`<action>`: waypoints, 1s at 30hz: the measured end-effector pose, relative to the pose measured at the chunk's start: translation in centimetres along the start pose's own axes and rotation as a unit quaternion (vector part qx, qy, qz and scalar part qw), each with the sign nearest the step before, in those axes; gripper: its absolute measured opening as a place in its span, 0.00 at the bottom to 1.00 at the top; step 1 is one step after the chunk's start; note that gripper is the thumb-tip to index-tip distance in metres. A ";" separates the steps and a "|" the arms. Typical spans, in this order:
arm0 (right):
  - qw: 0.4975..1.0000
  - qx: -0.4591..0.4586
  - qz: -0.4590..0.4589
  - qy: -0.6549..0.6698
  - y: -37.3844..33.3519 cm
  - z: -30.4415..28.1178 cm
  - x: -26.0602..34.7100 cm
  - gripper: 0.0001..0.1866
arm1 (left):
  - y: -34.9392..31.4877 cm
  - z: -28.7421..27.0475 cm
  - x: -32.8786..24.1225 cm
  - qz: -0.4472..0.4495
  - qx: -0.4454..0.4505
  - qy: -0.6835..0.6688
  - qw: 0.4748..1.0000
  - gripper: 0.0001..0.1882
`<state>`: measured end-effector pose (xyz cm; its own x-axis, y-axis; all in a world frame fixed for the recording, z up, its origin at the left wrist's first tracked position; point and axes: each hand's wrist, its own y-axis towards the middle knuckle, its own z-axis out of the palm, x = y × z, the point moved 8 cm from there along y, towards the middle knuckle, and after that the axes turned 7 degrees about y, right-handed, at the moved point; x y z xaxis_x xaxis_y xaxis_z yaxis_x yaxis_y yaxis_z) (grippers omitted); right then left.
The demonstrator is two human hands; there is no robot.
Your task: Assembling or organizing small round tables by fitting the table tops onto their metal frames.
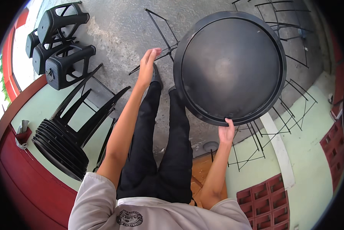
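Note:
My right hand [226,133] grips the lower rim of a large round black tabletop [233,69], its thumb over the raised edge and the other fingers hidden beneath. The tabletop is held to my right, its broad face turned up toward me. My left hand [148,63] is raised with its fingers stretched out and holds nothing. Just beyond it, a thin black metal folding leg frame [165,38] stands on the floor, partly hidden by the tabletop. I cannot tell whether the tabletop rests on this frame.
At the far left are several black plastic stools [60,65]. A stack of black round-topped pieces with long legs [60,149] lies nearer on the left. More thin metal frames [290,23] stand at the far right and along the pale green wall [252,168].

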<state>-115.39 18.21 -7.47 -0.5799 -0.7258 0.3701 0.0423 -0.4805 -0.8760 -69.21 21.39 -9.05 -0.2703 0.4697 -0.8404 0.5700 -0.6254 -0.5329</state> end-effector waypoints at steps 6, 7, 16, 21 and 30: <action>0.980 0.026 0.093 -0.176 -1.4 2.2 -3.3 0.35 | -5.5 -4.7 -4.6 -0.016 -0.034 -0.046 0.998 0.20; 0.976 0.030 0.100 -0.191 -1.0 3.2 -3.9 0.35 | -6.3 -6.6 -4.5 0.006 -0.074 -0.011 0.997 0.19; 0.974 -0.043 0.094 -0.201 4.5 7.5 -7.7 0.45 | -13.0 -10.7 -2.0 -0.075 -0.152 0.011 0.986 0.10; 0.972 -0.115 0.016 -0.202 9.1 8.8 -6.6 0.54 | -14.0 -9.6 2.2 -0.146 -0.185 -0.213 0.948 0.16; 0.958 -0.173 -0.080 -0.215 9.9 12.6 -4.7 0.52 | -11.2 -8.4 10.2 -0.226 -0.259 -0.358 0.868 0.32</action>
<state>-102.01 10.66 -13.96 -0.1652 -0.8281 0.5357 -0.3351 -0.4637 -0.8202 -71.84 38.41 -10.81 -0.8644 -0.0302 -0.5020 0.5027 -0.0272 -0.8640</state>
